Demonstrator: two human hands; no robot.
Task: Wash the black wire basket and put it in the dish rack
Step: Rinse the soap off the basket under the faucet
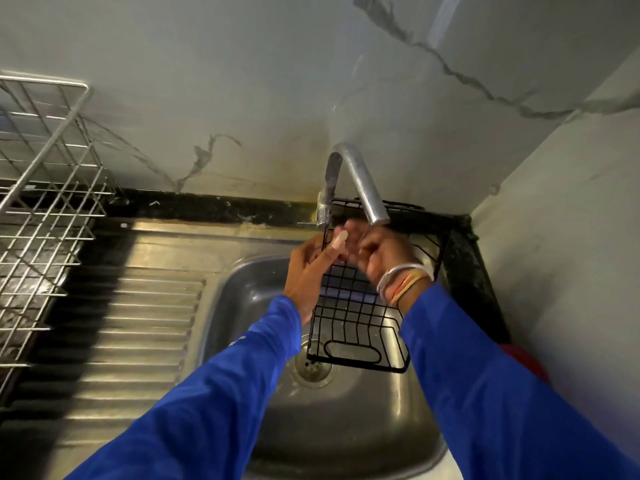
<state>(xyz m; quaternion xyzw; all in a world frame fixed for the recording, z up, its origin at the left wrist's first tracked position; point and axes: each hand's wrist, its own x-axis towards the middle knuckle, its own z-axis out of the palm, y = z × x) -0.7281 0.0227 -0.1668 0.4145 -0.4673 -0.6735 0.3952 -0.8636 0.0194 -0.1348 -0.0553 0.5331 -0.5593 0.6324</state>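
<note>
Though judged slippery, the light, stiff black wire basket (358, 308) is rim-gripped by the left hand (308, 271). The hold of the right hand (384, 254) cannot be told.

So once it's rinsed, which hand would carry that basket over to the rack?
Left, probably. The left hand grips the black wire basket by its edge, and the dish rack stands on that same side. The right hand lies against its mesh under the tap.

Steel sink basin (249, 296), drain strainer (311, 370) at 6 o'clock, ribbed drainboard (138, 323) at 9 o'clock, curved faucet (363, 181) at 12 o'clock
</note>
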